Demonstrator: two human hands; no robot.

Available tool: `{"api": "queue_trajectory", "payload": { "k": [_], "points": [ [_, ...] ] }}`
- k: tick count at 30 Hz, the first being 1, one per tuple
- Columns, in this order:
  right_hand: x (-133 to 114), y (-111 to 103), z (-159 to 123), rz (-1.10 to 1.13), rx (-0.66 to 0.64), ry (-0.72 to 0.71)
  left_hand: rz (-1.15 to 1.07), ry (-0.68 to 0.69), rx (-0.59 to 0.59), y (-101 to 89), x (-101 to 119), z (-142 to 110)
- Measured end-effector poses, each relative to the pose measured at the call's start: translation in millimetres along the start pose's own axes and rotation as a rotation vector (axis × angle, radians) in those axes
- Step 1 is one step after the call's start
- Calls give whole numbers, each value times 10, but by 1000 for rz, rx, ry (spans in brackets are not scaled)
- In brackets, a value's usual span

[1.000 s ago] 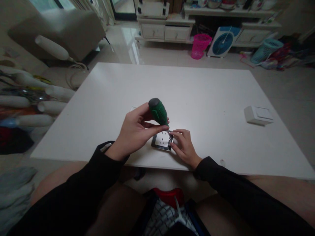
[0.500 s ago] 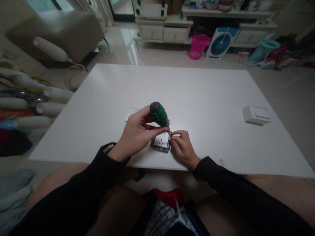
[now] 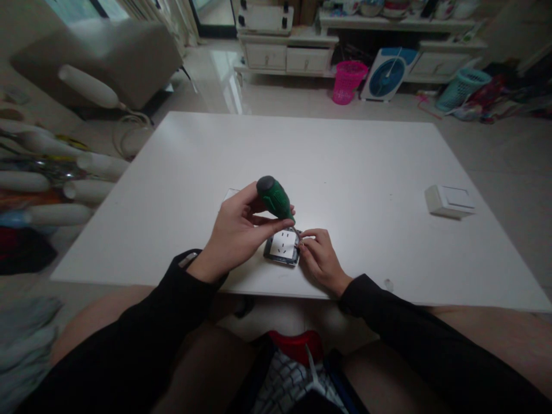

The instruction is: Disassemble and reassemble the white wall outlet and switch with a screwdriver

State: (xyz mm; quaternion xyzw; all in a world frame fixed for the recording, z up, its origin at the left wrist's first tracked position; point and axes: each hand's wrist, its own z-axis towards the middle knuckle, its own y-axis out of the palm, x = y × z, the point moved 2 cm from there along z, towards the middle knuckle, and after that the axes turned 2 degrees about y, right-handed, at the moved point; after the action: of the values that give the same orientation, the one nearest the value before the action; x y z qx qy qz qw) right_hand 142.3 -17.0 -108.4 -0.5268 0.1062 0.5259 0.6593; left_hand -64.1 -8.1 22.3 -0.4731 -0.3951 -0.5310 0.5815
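My left hand (image 3: 244, 230) is wrapped round the green handle of a screwdriver (image 3: 276, 198), which leans with its grey butt end up and to the left. Its thin shaft runs down to the right edge of a wall socket (image 3: 283, 245) with a white face and dark frame, lying on the table. At that same edge, the thumb and fingers of my right hand (image 3: 319, 259) are pinched together around the screwdriver's tip; whatever small thing they hold there is hidden. Behind my left hand a white cover frame (image 3: 232, 194) partly shows.
A white switch box (image 3: 451, 201) stands on the right part of the white table (image 3: 366, 161). On the floor beyond are a pink basket (image 3: 345, 86) and a blue fan (image 3: 385, 77). Several white rolls (image 3: 60, 214) lie to the left of the table.
My left hand has shifted slightly left with the screwdriver, whose handle tilts further left. More of the socket's face shows, and less of the cover frame. My right hand stays nearly in place.
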Motion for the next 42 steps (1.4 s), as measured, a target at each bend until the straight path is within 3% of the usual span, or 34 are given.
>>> {"api": "queue_trajectory", "payload": {
  "k": [42],
  "points": [
    [-13, 6, -5, 50, -20, 26, -21, -24, -12, 6, 8, 9]
  ]
}}
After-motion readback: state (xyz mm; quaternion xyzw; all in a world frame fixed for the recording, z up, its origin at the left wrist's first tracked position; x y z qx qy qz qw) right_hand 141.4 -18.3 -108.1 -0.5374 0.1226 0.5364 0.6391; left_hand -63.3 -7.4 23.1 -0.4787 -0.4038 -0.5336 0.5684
